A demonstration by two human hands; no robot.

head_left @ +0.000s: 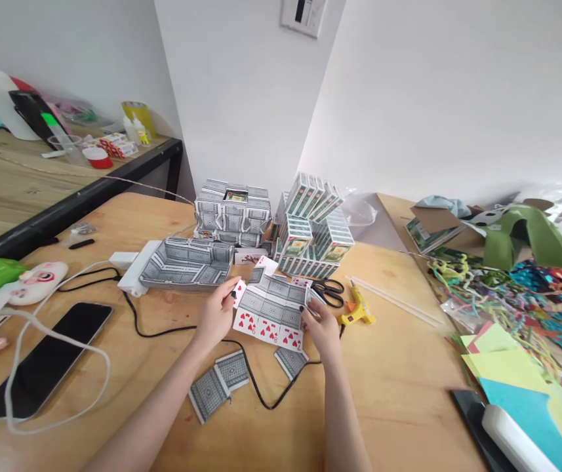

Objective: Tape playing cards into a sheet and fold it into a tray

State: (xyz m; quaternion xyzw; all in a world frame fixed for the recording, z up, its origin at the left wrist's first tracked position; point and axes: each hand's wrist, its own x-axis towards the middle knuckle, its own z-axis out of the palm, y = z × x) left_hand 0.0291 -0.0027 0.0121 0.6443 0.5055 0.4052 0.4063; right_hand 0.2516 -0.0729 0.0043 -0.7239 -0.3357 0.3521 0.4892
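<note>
Between my hands is a panel of joined playing cards (273,298), mostly grey patterned backs, with heart faces along its near edge. My left hand (216,311) pinches its left side, where a folded heart card shows. The fingers of my right hand (321,321) close on the panel's right edge, at a folded-up flap. Just beyond lie an open tray made of cards (187,262) and a taller box built from cards (234,213). Loose folded cards (209,393) rest on the table nearer to me, with another folded card (290,362) below the panel.
Black scissors (328,293) and a yellow glue gun (358,307) lie right of my right hand, near clear glue sticks (393,300). Stacked card packs (310,229) stand behind. A black cable crosses under the panel. A phone (49,360) lies left; colourful craft scraps (517,295) lie right.
</note>
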